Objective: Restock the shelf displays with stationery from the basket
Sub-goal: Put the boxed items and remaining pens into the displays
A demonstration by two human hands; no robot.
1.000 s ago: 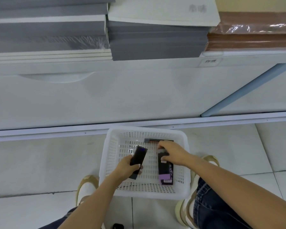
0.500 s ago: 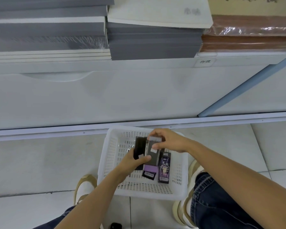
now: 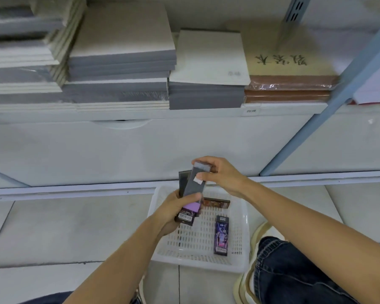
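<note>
We see the left hand (image 3: 170, 209) gripping two dark packs (image 3: 182, 181) by their lower ends, above the basket (image 3: 244, 238). The right hand (image 3: 223, 175) pinches the top of the front pack (image 3: 194, 187). A purple pack (image 3: 221, 234) lies inside the basket.

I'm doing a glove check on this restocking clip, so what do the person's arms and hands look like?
The left forearm and right forearm are bare right to the frame edge, with no sleeves in view. The left hand and right hand are ungloved, and no watch, ring or bracelet shows.
</note>
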